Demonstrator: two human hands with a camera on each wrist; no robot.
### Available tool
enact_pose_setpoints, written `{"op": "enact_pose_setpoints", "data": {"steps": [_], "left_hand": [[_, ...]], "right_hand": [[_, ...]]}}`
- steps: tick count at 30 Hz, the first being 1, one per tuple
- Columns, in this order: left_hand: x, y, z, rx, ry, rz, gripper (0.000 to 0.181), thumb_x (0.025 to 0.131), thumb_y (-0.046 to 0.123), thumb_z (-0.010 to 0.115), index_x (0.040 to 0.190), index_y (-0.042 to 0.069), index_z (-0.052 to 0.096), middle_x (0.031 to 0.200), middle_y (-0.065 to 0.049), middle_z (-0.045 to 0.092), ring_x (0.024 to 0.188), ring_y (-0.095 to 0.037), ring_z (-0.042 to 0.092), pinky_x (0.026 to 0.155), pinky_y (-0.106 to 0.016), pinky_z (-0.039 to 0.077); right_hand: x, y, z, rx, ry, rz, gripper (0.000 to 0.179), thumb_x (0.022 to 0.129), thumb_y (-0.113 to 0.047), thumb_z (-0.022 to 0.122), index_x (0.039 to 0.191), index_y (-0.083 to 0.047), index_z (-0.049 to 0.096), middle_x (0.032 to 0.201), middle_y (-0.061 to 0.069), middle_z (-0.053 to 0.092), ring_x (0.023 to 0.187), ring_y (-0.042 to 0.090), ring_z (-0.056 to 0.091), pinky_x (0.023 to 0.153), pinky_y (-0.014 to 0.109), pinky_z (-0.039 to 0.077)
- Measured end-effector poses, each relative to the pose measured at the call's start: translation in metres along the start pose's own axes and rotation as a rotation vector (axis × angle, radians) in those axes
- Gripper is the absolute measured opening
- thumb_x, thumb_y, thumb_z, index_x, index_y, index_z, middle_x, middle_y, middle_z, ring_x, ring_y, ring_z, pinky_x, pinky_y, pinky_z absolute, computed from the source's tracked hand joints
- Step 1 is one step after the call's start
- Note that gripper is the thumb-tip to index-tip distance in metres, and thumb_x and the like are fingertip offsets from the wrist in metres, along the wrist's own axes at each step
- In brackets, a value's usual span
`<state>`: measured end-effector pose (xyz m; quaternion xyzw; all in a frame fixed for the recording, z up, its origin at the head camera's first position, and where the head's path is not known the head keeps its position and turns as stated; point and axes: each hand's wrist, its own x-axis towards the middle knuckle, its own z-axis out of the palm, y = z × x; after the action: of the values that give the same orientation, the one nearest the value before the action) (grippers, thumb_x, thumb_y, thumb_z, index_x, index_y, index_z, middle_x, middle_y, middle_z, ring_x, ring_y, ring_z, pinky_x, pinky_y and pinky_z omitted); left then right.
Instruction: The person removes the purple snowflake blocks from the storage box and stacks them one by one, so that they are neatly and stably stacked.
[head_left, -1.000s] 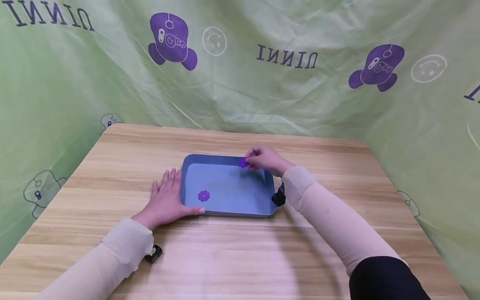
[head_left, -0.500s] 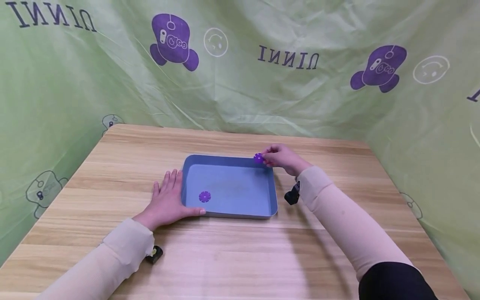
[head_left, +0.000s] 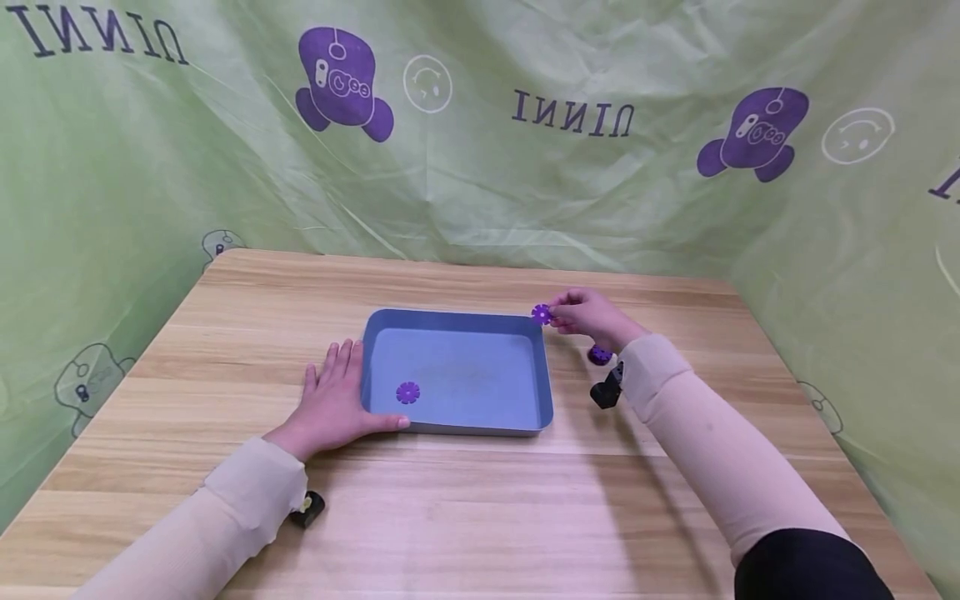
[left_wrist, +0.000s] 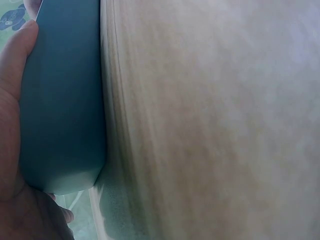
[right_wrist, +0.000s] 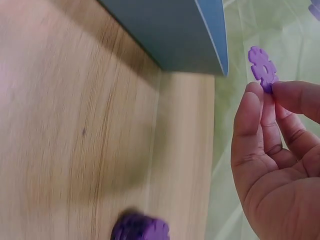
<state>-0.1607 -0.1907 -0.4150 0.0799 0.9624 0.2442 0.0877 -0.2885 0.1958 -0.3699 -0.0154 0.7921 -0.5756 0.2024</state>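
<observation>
A purple snowflake disc with a notched edge is pinched between thumb and fingertips of my right hand. In the head view that hand is at the far right corner of a blue rectangular tray, with the disc overlapping the corner. My left hand lies along the tray's left side, its fingers spread and its thumb on the near rim. A second purple snowflake disc lies flat inside the tray near the left thumb. The left wrist view shows the left thumb against the tray's outer wall.
A stack of purple snowflake discs stands on the wooden table right of the tray, partly under the right wrist in the head view. Green printed cloth hangs behind and beside the table.
My right hand has moved right with the disc, from over the tray to its far right corner. The stack beside the tray has come into sight. The left hand stays in place.
</observation>
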Motion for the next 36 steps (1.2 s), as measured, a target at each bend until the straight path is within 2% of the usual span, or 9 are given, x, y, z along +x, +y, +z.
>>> {"op": "enact_pose_setpoints", "data": {"steps": [8,17,24,36], "left_hand": [[0.001,0.0,0.0,-0.009,-0.014,-0.006,0.146,0.071,0.077,0.078,0.159,-0.012,0.002,0.166,-0.034,0.001,0.153,-0.051,-0.006,0.117,-0.07,-0.007],[0.001,0.002,-0.003,-0.012,-0.016,0.0,0.145,0.072,0.075,0.079,0.159,-0.012,0.001,0.166,-0.035,0.001,0.153,-0.051,-0.006,0.117,-0.07,-0.007],[0.001,0.003,-0.004,-0.017,-0.018,-0.002,0.145,0.072,0.074,0.079,0.159,-0.012,0.002,0.166,-0.035,0.001,0.153,-0.051,-0.006,0.117,-0.07,-0.007],[0.001,0.001,-0.002,-0.025,-0.021,-0.001,0.145,0.072,0.075,0.079,0.159,-0.012,0.002,0.166,-0.035,0.003,0.153,-0.052,-0.005,0.117,-0.071,-0.007]], "right_hand": [[-0.009,0.009,-0.024,0.057,0.013,0.026,0.016,0.107,0.0,0.049,0.12,0.01,0.052,0.091,0.001,0.063,0.084,0.009,0.062,0.085,0.024,0.057],[-0.024,0.021,-0.051,-0.001,0.036,0.05,0.022,0.108,-0.001,0.048,0.125,0.012,0.05,0.093,0.0,0.062,0.085,0.008,0.062,0.082,0.023,0.056],[-0.034,0.031,-0.069,0.002,0.016,0.068,0.023,0.107,0.0,0.048,0.125,0.014,0.049,0.092,0.0,0.063,0.081,0.005,0.061,0.08,0.022,0.056],[-0.046,0.043,-0.079,0.004,0.006,0.16,0.024,0.106,-0.001,0.049,0.126,0.013,0.05,0.095,0.002,0.064,0.085,0.009,0.063,0.081,0.022,0.056]]}}
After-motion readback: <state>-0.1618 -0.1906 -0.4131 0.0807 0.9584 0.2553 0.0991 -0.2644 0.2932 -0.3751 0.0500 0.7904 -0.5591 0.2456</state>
